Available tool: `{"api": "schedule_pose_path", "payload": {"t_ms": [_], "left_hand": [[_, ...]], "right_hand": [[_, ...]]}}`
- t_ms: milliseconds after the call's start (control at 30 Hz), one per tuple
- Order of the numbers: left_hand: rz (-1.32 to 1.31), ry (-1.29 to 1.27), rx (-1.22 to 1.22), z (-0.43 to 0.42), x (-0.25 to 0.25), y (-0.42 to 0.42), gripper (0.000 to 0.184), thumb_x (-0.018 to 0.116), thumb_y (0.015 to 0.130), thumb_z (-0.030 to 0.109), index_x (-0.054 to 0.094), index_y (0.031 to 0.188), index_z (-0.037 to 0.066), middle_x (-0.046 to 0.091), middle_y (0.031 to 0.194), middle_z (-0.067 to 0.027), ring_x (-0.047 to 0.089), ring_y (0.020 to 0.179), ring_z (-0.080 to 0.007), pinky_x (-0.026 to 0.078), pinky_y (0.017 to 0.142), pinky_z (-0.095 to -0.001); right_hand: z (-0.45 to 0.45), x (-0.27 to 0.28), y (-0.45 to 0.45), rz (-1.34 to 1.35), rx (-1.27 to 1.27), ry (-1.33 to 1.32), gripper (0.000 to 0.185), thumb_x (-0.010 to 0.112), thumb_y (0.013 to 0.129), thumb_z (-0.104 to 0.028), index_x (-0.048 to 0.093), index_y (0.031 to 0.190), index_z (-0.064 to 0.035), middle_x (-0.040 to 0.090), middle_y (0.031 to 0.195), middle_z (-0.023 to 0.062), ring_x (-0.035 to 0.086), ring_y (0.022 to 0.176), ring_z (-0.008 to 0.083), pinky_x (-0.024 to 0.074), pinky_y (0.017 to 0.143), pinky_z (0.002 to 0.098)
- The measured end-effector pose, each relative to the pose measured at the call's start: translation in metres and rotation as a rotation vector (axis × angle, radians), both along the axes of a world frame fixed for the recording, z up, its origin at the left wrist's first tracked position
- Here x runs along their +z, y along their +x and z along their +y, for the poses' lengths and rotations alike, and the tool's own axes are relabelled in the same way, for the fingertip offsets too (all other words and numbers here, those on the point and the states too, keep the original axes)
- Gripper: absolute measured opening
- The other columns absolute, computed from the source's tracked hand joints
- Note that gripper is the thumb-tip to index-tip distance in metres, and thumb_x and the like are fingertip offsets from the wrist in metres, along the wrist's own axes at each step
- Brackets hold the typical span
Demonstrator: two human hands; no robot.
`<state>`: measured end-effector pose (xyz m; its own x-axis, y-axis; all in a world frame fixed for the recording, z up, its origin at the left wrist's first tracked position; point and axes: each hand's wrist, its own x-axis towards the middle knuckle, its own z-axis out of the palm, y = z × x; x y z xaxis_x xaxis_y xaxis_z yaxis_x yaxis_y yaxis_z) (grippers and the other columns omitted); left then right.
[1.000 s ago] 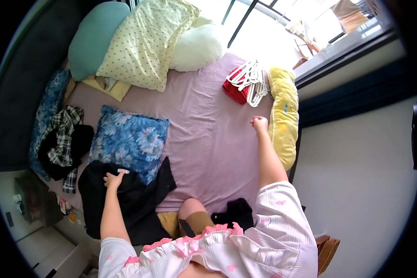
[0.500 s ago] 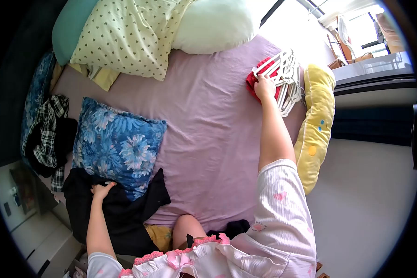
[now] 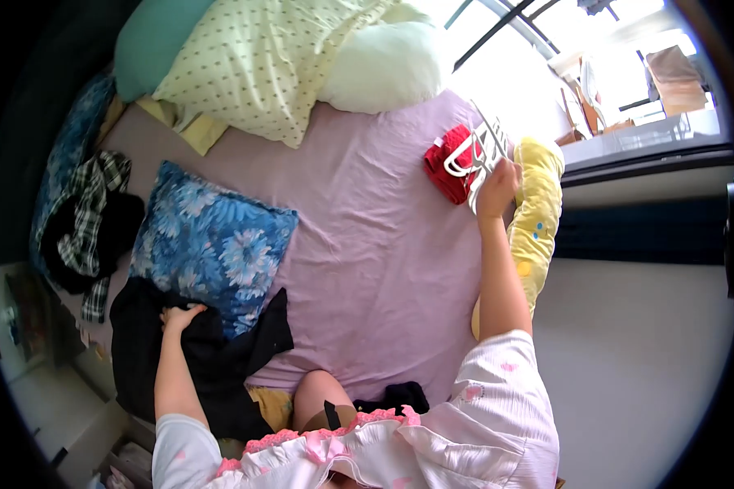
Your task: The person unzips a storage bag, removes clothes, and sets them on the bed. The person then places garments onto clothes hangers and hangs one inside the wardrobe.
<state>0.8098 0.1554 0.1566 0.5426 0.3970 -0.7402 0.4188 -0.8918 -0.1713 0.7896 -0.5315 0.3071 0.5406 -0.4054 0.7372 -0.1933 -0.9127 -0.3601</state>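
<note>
In the head view my right hand (image 3: 500, 189) reaches to the far right of the bed, its fingers closed round white hangers (image 3: 483, 151). The hangers stand partly tilted beside a folded red cloth (image 3: 447, 173) and overlap its right side. My left hand (image 3: 181, 316), at the lower left, grips a black garment (image 3: 208, 367) with the thumb pointing right. This garment is spread near my lap, against the lower edge of a blue floral cushion (image 3: 212, 240). The fingertips of my left hand are partly hidden in the dark cloth.
A long yellow plush pillow (image 3: 538, 208) lines the right edge of the bed (image 3: 367, 244). Pale pillows (image 3: 383, 65) and a heart-patterned one (image 3: 253, 65) lie at the far end. A plaid garment (image 3: 81, 220) lies on the left, and a small black cloth (image 3: 395, 397) near my knee.
My right hand has shifted right and toward me, from the hangers' left side to their near right side. The hangers have tilted up, exposing more red cloth. My left hand stays on the black garment.
</note>
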Motion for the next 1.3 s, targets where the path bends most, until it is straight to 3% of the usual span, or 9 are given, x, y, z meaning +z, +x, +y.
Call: {"api": "schedule_pose_path", "payload": {"t_ms": [100,267,333,533,600,733,900,1033,1300], "left_hand": [[-0.289,-0.235,-0.074,0.028,-0.013,-0.012,0.094,0.078,0.052,0.067,0.062,0.109,-0.006,0.065,0.105,-0.0268,0.064,0.101,-0.0361,0.05,0.087,-0.0416],[-0.691,-0.45,-0.041,0.05,0.007,-0.042,0.054,0.078,0.066,0.051,0.061,0.073,0.0,0.064,0.076,-0.02,0.063,0.072,-0.0371,0.047,0.063,-0.0462],[-0.775,-0.525,0.029,0.053,0.039,-0.054,0.041,0.075,0.071,0.041,0.06,0.067,0.002,0.062,0.069,-0.0182,0.062,0.067,-0.0361,0.047,0.059,-0.0463],[-0.687,-0.528,0.087,0.113,0.122,-0.098,0.027,0.065,0.077,0.03,0.063,0.07,0.004,0.065,0.076,-0.0162,0.064,0.075,-0.0354,0.048,0.067,-0.0495],[-0.825,-0.41,-0.019,0.131,0.143,-0.114,0.015,0.065,0.075,0.023,0.069,0.075,0.009,0.059,0.106,-0.0073,0.054,0.104,-0.031,0.039,0.085,-0.0524],[-1.099,-0.523,-0.253,0.152,0.155,-0.106,0.014,0.066,0.07,0.02,0.068,0.075,0.007,0.058,0.098,-0.0047,0.051,0.1,-0.0267,0.037,0.085,-0.0466],[-0.994,-0.612,-0.097,0.128,0.162,-0.065,0.014,0.063,0.072,0.016,0.058,0.061,0.008,0.06,0.076,-0.0049,0.057,0.087,-0.0271,0.037,0.08,-0.0431],[-0.95,-0.89,0.202,0.108,0.155,-0.033,0.023,0.065,0.074,0.02,0.053,0.091,0.01,0.061,0.074,-0.0052,0.061,0.078,-0.0277,0.037,0.08,-0.0421],[-1.106,-0.783,-0.218,0.098,0.192,-0.033,0.033,0.069,0.081,0.035,0.065,0.098,0.006,0.068,0.078,-0.0133,0.063,0.074,-0.0283,0.036,0.079,-0.038]], "right_hand": [[0.059,0.042,-0.042,-0.147,0.184,0.148,0.03,0.043,0.096,-0.017,0.049,0.071,-0.0004,0.045,0.064,0.0111,0.045,0.066,0.0271,0.0377,0.061,0.0393],[0.235,0.13,-0.138,0.529,0.487,0.724,0.035,0.038,0.098,-0.026,0.039,0.07,-0.0039,0.039,0.07,0.0033,0.039,0.067,0.0173,0.0394,0.063,0.0336],[0.312,0.129,-0.188,0.523,0.513,1.479,0.036,0.041,0.096,-0.028,0.035,0.067,-0.0078,0.036,0.07,0.0019,0.038,0.066,0.0158,0.0479,0.074,0.0376],[0.483,0.162,-0.302,0.299,0.239,2.079,0.035,0.044,0.095,-0.025,0.033,0.065,-0.0118,0.03,0.067,0.0004,0.036,0.064,0.0137,0.0484,0.089,0.0556],[0.525,0.159,-0.327,0.271,0.349,1.793,0.036,0.044,0.095,-0.025,0.034,0.063,-0.0117,0.03,0.065,0.0002,0.035,0.063,0.0127,0.046,0.095,0.0517],[0.588,0.22,-0.319,0.623,0.623,0.383,0.027,0.06,0.079,-0.007,0.047,0.057,-0.0022,0.042,0.061,0.007,0.038,0.065,0.0259,0.0348,0.066,0.0368],[0.613,0.244,-0.35,0.703,0.709,-0.004,0.025,0.076,0.062,-0.01,0.052,0.054,-0.0108,0.041,0.063,0.0019,0.039,0.068,0.0246,0.0373,0.069,0.035],[0.612,0.259,-0.349,0.784,0.824,-0.126,0.026,0.076,0.064,-0.011,0.052,0.054,-0.0099,0.038,0.062,0.002,0.039,0.069,0.0234,0.0473,0.087,0.0426],[0.574,0.286,-0.32,0.895,0.987,-0.389,0.024,0.074,0.068,-0.012,0.054,0.056,-0.0088,0.042,0.065,0.0014,0.042,0.072,0.0209,0.0473,0.1,0.0479]]}}
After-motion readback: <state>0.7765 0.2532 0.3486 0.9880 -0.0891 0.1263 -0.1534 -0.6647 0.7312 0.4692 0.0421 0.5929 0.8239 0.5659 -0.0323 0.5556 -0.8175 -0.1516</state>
